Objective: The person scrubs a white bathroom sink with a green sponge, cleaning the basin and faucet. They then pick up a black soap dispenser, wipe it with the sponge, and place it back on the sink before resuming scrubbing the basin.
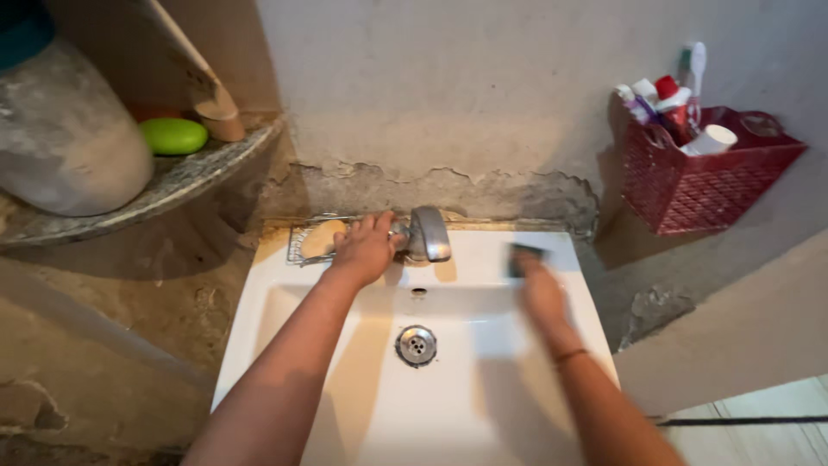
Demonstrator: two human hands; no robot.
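Left hand (366,248) wraps the chrome tap (429,233), soap bar (322,237) just beside it; right hand (542,289), blurred, grips a dark sponge (524,259) on the sink (483,380) rim, mid-scrub.

White rectangular ceramic sink (483,406) centred, round metal drain (416,345) in basin. Metal tap (429,233) at back rim; wire soap rack (304,244) left of tap. Left hand (366,248) between rack and tap, right hand (542,292) with dark scrub pad (524,258) right of tap. Red plastic basket (703,185) on wall far right; grey stone corner shelf (172,185) upper left, green oval soap (173,135) on shelf.
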